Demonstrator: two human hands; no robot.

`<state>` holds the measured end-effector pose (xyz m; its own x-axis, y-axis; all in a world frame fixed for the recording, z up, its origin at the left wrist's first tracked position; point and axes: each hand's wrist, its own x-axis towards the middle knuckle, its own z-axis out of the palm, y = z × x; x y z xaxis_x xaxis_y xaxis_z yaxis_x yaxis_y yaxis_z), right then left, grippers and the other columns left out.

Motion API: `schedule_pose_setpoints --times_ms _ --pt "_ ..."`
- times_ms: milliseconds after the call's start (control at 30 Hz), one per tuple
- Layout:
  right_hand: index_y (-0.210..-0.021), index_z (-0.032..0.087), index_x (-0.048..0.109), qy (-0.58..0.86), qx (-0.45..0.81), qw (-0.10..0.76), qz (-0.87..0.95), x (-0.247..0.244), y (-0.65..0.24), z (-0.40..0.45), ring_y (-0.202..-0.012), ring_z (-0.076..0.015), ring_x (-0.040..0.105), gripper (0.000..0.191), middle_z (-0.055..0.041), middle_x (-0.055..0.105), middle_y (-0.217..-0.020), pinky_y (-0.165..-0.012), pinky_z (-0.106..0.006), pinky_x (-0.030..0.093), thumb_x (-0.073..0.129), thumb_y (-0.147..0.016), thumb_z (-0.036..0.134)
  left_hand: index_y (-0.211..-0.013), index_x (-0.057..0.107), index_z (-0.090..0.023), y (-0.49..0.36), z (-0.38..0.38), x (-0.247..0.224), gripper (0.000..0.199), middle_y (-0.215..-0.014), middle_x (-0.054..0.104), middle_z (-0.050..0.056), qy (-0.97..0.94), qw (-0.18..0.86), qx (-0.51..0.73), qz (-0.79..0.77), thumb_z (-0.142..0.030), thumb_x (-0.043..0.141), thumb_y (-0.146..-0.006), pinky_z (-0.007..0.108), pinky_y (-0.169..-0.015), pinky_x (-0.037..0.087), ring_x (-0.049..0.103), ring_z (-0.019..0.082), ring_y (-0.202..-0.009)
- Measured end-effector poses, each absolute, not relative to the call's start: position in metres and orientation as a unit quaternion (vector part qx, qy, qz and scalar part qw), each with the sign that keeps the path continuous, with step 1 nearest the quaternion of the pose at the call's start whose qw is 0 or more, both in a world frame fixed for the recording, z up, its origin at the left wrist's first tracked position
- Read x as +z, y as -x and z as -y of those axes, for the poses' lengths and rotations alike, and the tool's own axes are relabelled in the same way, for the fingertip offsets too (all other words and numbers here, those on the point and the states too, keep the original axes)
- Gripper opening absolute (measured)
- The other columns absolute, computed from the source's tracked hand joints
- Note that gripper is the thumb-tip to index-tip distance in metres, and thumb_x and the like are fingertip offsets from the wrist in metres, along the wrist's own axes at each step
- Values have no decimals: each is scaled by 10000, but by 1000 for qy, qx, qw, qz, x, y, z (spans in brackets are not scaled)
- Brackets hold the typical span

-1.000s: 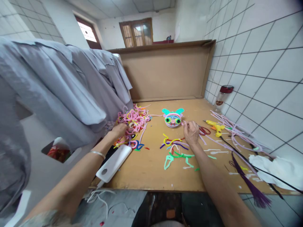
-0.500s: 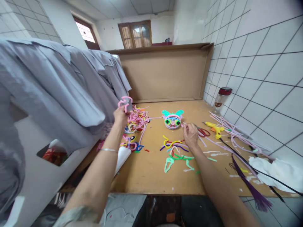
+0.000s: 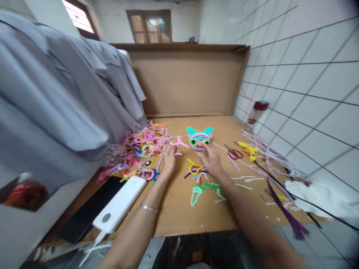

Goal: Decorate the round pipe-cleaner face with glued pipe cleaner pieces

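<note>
A bent, fuzzy pink pipe cleaner (image 3: 180,142) sticks out from the fingers of my left hand (image 3: 169,160), which is closed on it. My right hand (image 3: 211,158) reaches in front of a face-like pipe-cleaner figure (image 3: 199,136) with green ears and ringed round eyes. Its fingers look apart and hide the lower right of the face; whether they touch it I cannot tell. A tangled heap of pink, white and yellow pipe cleaners (image 3: 146,140) lies left of my left hand. Loose green, yellow and purple pipe cleaners (image 3: 209,185) lie below the figure.
Red-handled scissors (image 3: 235,153) and a yellow glue gun (image 3: 249,150) lie at the right, near lilac pipe cleaners (image 3: 276,158) and a purple tassel (image 3: 288,216). A white power bank (image 3: 120,203) and a black phone-like slab (image 3: 92,209) lie front left. A lidded jar (image 3: 255,114) stands by the wall.
My left hand came down and right from over the heap, bringing the pink pipe cleaner beside the figure. My right hand moved left from the figure's side to its front. The view shifted.
</note>
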<state>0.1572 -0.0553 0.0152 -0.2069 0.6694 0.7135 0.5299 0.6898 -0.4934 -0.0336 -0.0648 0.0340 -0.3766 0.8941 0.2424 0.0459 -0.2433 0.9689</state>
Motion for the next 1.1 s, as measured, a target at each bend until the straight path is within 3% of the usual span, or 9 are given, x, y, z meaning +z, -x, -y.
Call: schedule_pose_setpoints --times_ms 67,133,300,467,600,933,1033,1100 --pt "-1365 219 456 366 134 476 788 21 -146 66 -1125 -281 554 574 -133 621 -1208 -997 -445 404 568 -863 474 -642 530 -184 26 73 25 420 -583 518 1 -552 280 573 -537 -515 400 -865 240 -542 394 485 131 -564" --pt "-1339 211 497 348 198 469 788 27 -135 74 -1160 -287 535 592 -136 602 -1243 -1032 -449 380 576 -844 526 -668 576 -184 23 79 20 413 -584 573 16 -644 225 460 -568 -482 386 -881 252 -583 389 523 152 -591" --pt "-974 269 684 323 371 526 694 33 -122 79 -1064 -234 573 437 -50 678 -959 -1036 -395 385 449 -876 624 -791 655 -184 25 83 22 411 -669 683 85 -743 93 243 -617 -434 353 -915 278 -608 353 620 207 -650" --pt "-658 242 572 272 549 577 540 37 -118 76 -944 -195 612 488 -23 640 -737 -917 -350 460 486 -824 693 -978 640 -187 33 80 25 373 -697 691 78 -743 46 195 -638 -376 322 -934 270 -599 342 636 217 -666" --pt "-642 238 509 227 644 565 464 52 -120 82 -760 -186 627 506 35 495 -511 -768 -339 499 551 -769 726 -926 616 -183 45 73 25 334 -666 642 68 -701 14 218 -679 -362 333 -923 280 -585 329 592 218 -631" --pt "-498 226 383 227 671 573 413 50 -130 74 -602 -155 602 582 67 377 -429 -696 -317 491 707 -684 672 -769 530 -201 63 60 17 317 -683 621 46 -611 113 390 -679 -361 307 -928 270 -628 392 572 180 -655" --pt "-509 233 303 219 666 595 392 45 -136 65 -546 -140 543 611 82 262 -397 -678 -305 489 691 -717 657 -692 496 -206 67 56 17 343 -607 598 37 -564 156 438 -682 -346 297 -932 275 -622 401 568 177 -611" --pt "-523 232 275 218 658 593 411 44 -138 64 -461 -115 424 612 87 217 -400 -596 -284 458 655 -757 652 -661 481 -208 69 55 18 343 -563 575 25 -537 185 471 -676 -338 307 -927 274 -610 404 553 169 -574"
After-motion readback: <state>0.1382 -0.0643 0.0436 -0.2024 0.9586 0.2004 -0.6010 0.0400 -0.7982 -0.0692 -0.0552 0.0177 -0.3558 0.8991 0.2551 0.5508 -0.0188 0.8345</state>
